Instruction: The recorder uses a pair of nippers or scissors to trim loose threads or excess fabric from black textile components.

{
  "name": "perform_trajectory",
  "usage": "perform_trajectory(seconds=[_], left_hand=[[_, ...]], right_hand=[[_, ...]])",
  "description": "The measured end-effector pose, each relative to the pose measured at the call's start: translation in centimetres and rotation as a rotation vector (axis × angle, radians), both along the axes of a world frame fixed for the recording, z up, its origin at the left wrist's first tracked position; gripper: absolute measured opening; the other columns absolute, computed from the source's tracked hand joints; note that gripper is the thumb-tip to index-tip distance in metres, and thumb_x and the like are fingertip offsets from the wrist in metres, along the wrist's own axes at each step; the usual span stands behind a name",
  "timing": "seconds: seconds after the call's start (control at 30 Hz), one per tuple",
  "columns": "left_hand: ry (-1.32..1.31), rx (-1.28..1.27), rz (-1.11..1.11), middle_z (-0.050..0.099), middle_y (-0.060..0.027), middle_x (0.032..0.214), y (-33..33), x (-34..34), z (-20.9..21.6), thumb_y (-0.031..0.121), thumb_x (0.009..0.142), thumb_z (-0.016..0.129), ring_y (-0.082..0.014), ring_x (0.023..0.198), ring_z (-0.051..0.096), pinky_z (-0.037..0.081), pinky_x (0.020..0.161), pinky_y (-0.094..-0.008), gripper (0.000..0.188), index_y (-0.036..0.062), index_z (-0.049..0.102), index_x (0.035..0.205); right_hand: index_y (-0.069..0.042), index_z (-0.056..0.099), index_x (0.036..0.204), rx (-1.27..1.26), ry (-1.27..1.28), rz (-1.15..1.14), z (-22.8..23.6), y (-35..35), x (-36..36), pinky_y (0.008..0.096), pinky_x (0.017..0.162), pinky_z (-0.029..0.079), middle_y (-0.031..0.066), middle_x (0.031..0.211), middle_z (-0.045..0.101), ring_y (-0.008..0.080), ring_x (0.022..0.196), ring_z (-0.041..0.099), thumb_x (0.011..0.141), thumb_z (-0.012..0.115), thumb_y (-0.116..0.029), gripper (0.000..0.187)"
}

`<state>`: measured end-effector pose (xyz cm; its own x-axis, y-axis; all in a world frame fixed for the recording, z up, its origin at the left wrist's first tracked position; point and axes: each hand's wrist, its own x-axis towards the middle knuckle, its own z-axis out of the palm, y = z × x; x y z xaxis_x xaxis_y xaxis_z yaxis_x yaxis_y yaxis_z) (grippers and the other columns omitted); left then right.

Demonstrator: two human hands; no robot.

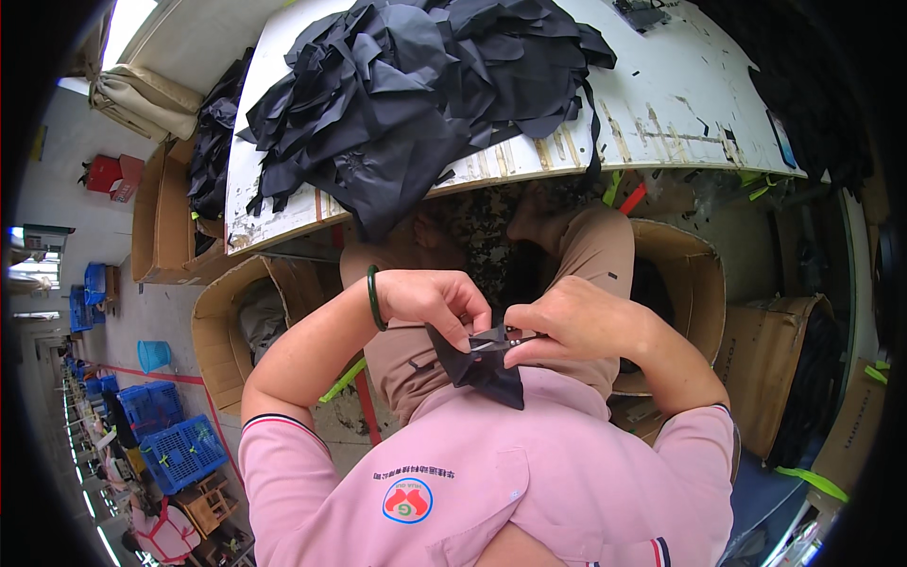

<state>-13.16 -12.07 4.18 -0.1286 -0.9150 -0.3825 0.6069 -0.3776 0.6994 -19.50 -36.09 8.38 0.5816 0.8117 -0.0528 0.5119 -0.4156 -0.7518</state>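
Looking from far away through the head camera, I see the left hand (430, 300), its fingers pinching a small black fabric piece (493, 380) above the lap (397, 369), off the near edge of the desk (671, 90). The right hand (572, 321) has its fingers closed around small snips (501, 342), with blades at the piece. One heap of black fabric (406, 90) hangs over the desk's near edge, toward its left corner.
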Motion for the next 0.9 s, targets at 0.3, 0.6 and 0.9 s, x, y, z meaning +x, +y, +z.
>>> perform_trajectory(seconds=[0.3, 0.6, 0.9], left_hand=[[-0.02, 0.034, -0.017, 0.066, -0.0017, 0.083, 0.1, -0.5, -0.6, 0.0, 0.08, 0.066, -0.0065, 0.077, 0.059, 0.047, 0.075, -0.0212, 0.013, -0.0018, 0.067, 0.092], [-0.047, -0.042, 0.602, 0.068, -0.0054, 0.095, 0.6, -2.4, -2.2, -0.003, 0.082, 0.065, -0.012, 0.088, 0.063, 0.049, 0.083, -0.0252, 0.015, -0.0026, 0.066, 0.097], [-0.217, -0.075, 0.916, 0.066, -0.0049, 0.096, -0.3, -3.8, -2.3, -0.001, 0.084, 0.064, -0.0104, 0.089, 0.061, 0.049, 0.082, -0.0242, 0.016, -0.0014, 0.065, 0.1]], right_hand=[[-0.005, 0.058, 0.081, -0.069, -0.003, 0.018, -0.1, -0.2, 0.3, 0.0427, 0.057, 0.046, 0.0143, 0.06, 0.058, 0.0352, 0.06, 0.059, 0.088, 0.06, -0.041, 0.037], [-0.006, 0.056, 0.082, -0.01, 0.114, -0.547, -1.9, -0.6, -1.7, 0.0415, 0.055, 0.046, 0.0128, 0.062, 0.06, 0.0331, 0.06, 0.062, 0.082, 0.068, -0.042, 0.038], [-0.007, 0.055, 0.084, -0.002, -0.224, -0.575, -2.7, 1.5, -2.6, 0.04, 0.049, 0.047, 0.0093, 0.066, 0.063, 0.0309, 0.056, 0.062, 0.082, 0.069, -0.04, 0.036]])
